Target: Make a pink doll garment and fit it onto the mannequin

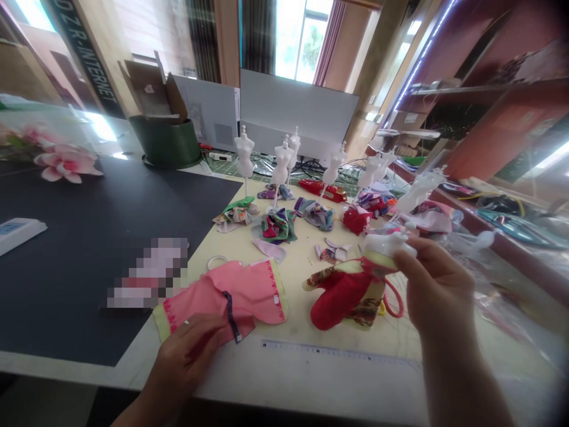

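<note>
Pink cloth [202, 293] touching left hand [184, 350]; mannequin [383, 244] in right hand [440, 287].

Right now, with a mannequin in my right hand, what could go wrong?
The held mannequin could slip from your right hand. Your left hand might crease the pink cloth. The ruler, near the front of the table, could get nudged off.

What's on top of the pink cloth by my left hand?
A dark strip lies across the pink cloth, and your left hand covers part of the cloth's near side. What lies beneath the hand there is hidden.
</note>
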Available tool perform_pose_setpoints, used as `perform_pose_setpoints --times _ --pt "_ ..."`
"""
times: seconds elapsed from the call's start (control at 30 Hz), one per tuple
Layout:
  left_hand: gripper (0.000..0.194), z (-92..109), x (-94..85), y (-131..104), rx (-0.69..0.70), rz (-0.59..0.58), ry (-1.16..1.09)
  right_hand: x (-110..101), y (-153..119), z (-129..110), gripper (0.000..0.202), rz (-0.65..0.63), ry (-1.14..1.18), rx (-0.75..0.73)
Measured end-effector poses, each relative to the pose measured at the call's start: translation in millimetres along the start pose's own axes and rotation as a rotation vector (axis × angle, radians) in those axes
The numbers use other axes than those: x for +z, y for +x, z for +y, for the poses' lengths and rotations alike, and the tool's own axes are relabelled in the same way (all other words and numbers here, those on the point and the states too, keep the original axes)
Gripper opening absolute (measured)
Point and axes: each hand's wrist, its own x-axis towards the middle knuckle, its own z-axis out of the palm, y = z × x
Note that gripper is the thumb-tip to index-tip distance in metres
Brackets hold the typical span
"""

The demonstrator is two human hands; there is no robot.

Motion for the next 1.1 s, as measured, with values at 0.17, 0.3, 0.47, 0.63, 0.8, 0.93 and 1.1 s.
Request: perform_pose_setpoints --times 0.17,0.3,0.47,0.63,0.8,0.93,1.1 --pt "0.012 -1.8 1.5 -0.3 -0.012 0.001 0.022 9.6 9.4 -1.1 0.018 0.116 0.035 0.026" --pt "0.012 -0.9 1.5 1.0 -0.015 -0.001 0.019 20.5 29.8 4.7 0.019 0.207 0.059 -0.056" --pt "0.01 -2.8 2.6 -1.6 -0.047 -0.019 0.009 37.3 69.5 20.2 0.015 0.229 0.107 -0.169" --pt "0.013 -8.3 4.1 -4.4 0.01 0.022 0.024 49.6 106.4 40.2 0.019 0.212 0.123 -0.201" --pt "0.017 8.0 4.5 20.7 0.141 -0.037 0.05 52.1 129.1 57.0 0.02 0.187 0.131 -0.204" --pt "0.018 37.0 16.3 69.1 0.22 -0.264 -0.012 49.4 142.3 72.7 0.02 0.178 0.081 -0.184" --pt "0.021 64.5 77.7 144.0 0.285 -0.527 -0.015 44.7 157.8 91.0 0.019 0.238 0.063 -0.21"
